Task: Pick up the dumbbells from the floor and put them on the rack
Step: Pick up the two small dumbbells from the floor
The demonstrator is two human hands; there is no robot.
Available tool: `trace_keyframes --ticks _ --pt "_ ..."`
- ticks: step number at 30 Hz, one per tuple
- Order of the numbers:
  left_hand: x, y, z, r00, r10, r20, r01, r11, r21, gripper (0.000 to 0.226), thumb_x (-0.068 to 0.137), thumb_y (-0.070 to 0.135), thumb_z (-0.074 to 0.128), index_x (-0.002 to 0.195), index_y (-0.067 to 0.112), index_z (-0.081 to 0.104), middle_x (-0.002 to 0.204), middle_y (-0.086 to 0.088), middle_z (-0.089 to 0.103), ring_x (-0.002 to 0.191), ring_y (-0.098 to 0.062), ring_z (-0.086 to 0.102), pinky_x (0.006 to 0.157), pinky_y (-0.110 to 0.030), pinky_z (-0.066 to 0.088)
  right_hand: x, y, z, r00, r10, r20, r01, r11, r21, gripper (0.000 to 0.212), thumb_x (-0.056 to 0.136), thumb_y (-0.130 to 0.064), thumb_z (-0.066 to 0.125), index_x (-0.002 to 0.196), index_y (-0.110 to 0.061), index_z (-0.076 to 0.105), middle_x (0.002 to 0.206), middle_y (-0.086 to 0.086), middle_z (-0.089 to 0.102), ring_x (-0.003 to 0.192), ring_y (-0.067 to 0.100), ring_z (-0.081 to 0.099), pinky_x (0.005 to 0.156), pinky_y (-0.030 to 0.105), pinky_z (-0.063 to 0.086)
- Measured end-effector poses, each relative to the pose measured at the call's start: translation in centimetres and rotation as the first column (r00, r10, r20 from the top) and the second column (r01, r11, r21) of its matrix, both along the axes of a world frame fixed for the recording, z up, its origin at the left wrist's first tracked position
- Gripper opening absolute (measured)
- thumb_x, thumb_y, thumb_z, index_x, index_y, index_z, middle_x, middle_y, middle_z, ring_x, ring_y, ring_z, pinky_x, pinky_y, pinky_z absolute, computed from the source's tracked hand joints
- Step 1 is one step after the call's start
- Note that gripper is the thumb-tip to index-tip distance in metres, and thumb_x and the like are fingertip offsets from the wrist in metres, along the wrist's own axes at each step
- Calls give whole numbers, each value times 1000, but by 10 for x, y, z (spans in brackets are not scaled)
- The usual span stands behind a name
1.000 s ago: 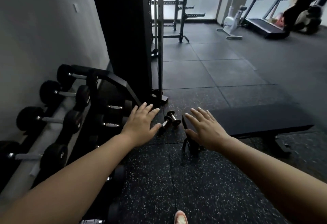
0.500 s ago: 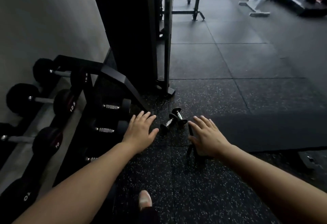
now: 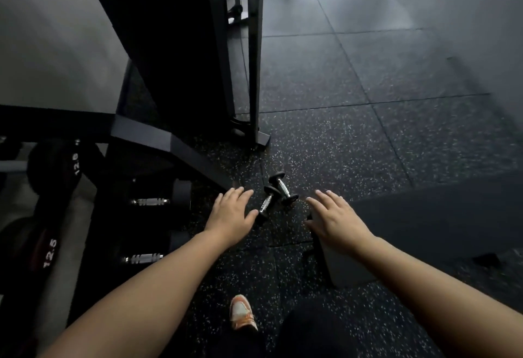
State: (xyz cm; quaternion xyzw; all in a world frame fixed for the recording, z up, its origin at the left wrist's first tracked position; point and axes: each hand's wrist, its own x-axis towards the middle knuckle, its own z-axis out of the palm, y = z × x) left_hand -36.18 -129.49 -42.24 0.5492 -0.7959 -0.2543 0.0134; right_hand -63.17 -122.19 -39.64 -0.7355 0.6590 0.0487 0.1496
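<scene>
Since half a second ago: view tipped lower and nearer, both hands advanced toward two small dumbbells (image 3: pixel 276 198) lying crossed on floor (image 3: pixel 325 142), heads touching, between the hands. Left hand (image 3: pixel 232 214) flat, fingers spread, empty, thumb tip just beside near head of closer dumbbell; no contact confirmed. Right hand (image 3: pixel 336 219) likewise spread, empty, palm down, hovering over end of bench (image 3: pixel 424 224), apart from dumbbells. Judged: palms-down spread posture suits a reach, one hand per dumbbell, chrome handles exposed for wrapping. Rack (image 3: pixel 158 142) at left, close by, its angled leg ending just beside left hand; lower tiers already carrying larger dumbbells (image 3: pixel 152 202), some marked 12.5, so free slots not discernible in dim light. Obstructions: bench end crowding right-hand approach; upright post foot (image 3: pixel 259 140) beyond dumbbells; orange shoe (image 3: pixel 242 312) below, clear of work. Crossed lie judged likely to need separating on lift.
</scene>
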Motion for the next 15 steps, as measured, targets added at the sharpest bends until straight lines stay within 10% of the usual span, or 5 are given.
trace_keyframes --ticks 15 --pt "-94 -193 -211 989 61 137 -99 953 288 62 96 45 43 151 21 28 158 -5 30 147 -22 19 120 -44 7 -76 -231 -220 995 96 26 -100 955 278 62 94 -43 53 144 -8 44 150 23 41 137 40 36 117 46 26"
